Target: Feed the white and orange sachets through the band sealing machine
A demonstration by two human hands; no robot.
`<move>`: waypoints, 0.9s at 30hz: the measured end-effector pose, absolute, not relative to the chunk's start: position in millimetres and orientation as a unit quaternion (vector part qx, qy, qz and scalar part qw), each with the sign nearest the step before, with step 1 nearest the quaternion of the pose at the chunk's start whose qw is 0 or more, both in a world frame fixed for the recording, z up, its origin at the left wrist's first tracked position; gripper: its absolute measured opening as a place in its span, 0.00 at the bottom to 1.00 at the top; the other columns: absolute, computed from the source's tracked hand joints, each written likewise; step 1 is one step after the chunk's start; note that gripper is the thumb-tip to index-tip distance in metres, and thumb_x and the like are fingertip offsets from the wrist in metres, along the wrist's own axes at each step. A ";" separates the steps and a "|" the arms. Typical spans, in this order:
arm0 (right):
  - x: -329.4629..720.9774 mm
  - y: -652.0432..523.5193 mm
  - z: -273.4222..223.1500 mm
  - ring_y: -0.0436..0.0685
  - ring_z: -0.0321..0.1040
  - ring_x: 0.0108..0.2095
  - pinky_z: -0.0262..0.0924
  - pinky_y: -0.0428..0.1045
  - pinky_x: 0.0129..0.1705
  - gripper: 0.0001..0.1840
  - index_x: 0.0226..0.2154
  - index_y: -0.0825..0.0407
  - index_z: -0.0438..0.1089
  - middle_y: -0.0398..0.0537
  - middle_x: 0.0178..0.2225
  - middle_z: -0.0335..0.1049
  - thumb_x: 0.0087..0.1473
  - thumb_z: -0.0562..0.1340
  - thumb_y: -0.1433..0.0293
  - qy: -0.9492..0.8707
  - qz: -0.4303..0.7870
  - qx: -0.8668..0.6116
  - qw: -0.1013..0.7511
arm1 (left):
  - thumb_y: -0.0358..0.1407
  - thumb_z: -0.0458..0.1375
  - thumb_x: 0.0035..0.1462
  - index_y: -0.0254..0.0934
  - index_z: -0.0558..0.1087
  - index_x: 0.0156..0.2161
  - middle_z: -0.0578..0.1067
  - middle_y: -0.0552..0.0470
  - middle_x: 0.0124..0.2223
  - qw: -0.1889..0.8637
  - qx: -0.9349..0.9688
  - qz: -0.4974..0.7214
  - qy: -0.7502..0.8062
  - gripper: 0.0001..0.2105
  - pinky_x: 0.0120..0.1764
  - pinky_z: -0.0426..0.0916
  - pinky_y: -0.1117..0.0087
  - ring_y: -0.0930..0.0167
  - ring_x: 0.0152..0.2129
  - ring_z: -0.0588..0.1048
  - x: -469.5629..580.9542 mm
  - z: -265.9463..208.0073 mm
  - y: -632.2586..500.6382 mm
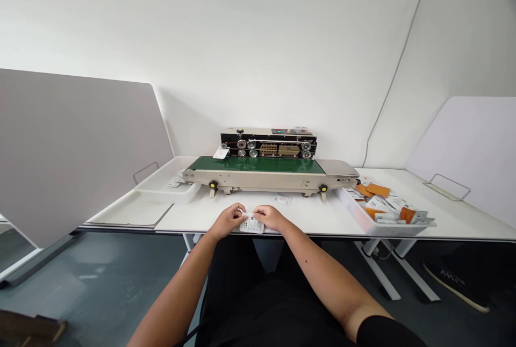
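Note:
Between my two hands, at the table's front edge, is a small white printed packet [252, 224]. My left hand [229, 220] pinches its upper left side, and my right hand [270, 217] grips its upper right side. Beyond them stands a band sealing machine [268, 143] with a green conveyor belt [258, 164]. A white packet [221, 152] sticks out at the left end of the machine's rollers. Another printed packet [282, 199] lies flat on the table just in front of the conveyor.
A white bin [363, 219] on the right holds many white and orange packets [378, 190]. On the left, under the conveyor's end, a second white bin [171, 196] contains a few packets. Grey panels [76, 143] stand at both sides.

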State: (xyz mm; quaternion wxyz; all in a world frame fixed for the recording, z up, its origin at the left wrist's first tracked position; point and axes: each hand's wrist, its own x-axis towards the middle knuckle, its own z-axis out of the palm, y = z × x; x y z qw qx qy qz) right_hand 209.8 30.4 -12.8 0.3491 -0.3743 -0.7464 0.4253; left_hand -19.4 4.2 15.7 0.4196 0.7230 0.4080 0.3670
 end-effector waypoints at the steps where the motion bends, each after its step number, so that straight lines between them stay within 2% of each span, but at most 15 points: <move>1: 210.2 28.8 -11.6 0.54 0.68 0.34 0.60 0.47 0.38 0.16 0.37 0.50 0.76 0.44 0.34 0.74 0.58 0.62 0.55 -0.750 0.420 -0.376 0.347 | 0.49 0.63 0.54 0.38 0.66 0.41 0.63 0.64 0.22 0.424 0.717 0.374 0.407 0.19 0.25 0.53 0.76 0.77 0.18 0.59 -20.1 14.7 5.1; 8: 210.8 23.6 -7.1 0.52 0.68 0.30 0.59 0.45 0.33 0.15 0.39 0.51 0.76 0.42 0.31 0.73 0.57 0.63 0.57 -0.754 0.411 -0.395 0.326 | 0.47 0.63 0.56 0.39 0.64 0.41 0.66 0.63 0.22 0.432 0.708 0.398 0.392 0.17 0.25 0.53 0.76 0.76 0.18 0.62 -24.1 4.7 10.8; 11: 214.6 30.0 4.8 0.52 0.67 0.29 0.58 0.45 0.32 0.13 0.36 0.51 0.76 0.42 0.28 0.73 0.55 0.64 0.59 -0.771 0.381 -0.408 0.306 | 0.46 0.61 0.58 0.39 0.64 0.44 0.70 0.61 0.26 0.415 0.706 0.424 0.387 0.17 0.28 0.57 0.75 0.74 0.21 0.66 -25.3 1.3 14.2; 13: 221.3 38.3 23.7 0.52 0.67 0.29 0.59 0.45 0.32 0.12 0.35 0.51 0.76 0.42 0.29 0.73 0.54 0.65 0.60 -0.775 0.358 -0.409 0.322 | 0.46 0.61 0.58 0.39 0.63 0.45 0.73 0.58 0.29 0.412 0.699 0.437 0.388 0.17 0.30 0.58 0.74 0.74 0.23 0.67 -26.1 0.1 16.2; 15: 232.5 49.8 51.8 0.52 0.67 0.28 0.59 0.45 0.30 0.14 0.38 0.51 0.75 0.42 0.30 0.74 0.55 0.64 0.58 -0.748 0.354 -0.409 0.384 | 0.46 0.61 0.58 0.39 0.63 0.46 0.74 0.56 0.31 0.414 0.694 0.440 0.391 0.17 0.30 0.58 0.73 0.74 0.23 0.67 -26.8 -0.5 17.5; 18: 259.3 74.6 102.6 0.51 0.66 0.26 0.60 0.44 0.27 0.20 0.47 0.50 0.72 0.44 0.32 0.74 0.58 0.61 0.55 -0.661 0.332 -0.394 0.545 | 0.46 0.61 0.58 0.39 0.64 0.47 0.75 0.55 0.32 0.411 0.694 0.443 0.392 0.17 0.30 0.58 0.73 0.73 0.23 0.66 -27.2 -0.9 17.6; 21: 297.9 107.3 144.2 0.48 0.62 0.22 0.57 0.43 0.24 0.23 0.53 0.51 0.67 0.44 0.30 0.74 0.60 0.58 0.56 -0.559 0.248 -0.374 0.697 | 0.45 0.61 0.59 0.39 0.64 0.47 0.75 0.55 0.32 0.408 0.696 0.443 0.391 0.17 0.32 0.59 0.72 0.73 0.25 0.67 -26.9 -0.7 16.3; 24: 340.5 137.6 159.8 0.49 0.64 0.22 0.58 0.44 0.25 0.21 0.55 0.51 0.65 0.45 0.31 0.76 0.61 0.54 0.62 -0.461 0.171 -0.440 0.752 | 0.45 0.60 0.59 0.39 0.64 0.47 0.74 0.55 0.32 0.409 0.696 0.439 0.395 0.16 0.31 0.59 0.73 0.73 0.24 0.67 -26.5 -0.1 15.2; 27: 373.4 156.7 150.9 0.53 0.71 0.28 0.62 0.45 0.30 0.19 0.50 0.52 0.69 0.48 0.33 0.77 0.57 0.54 0.69 -0.355 0.122 -0.583 0.720 | 0.45 0.59 0.59 0.39 0.64 0.46 0.74 0.55 0.32 0.403 0.700 0.436 0.397 0.16 0.32 0.59 0.72 0.72 0.25 0.67 -26.8 -0.8 15.3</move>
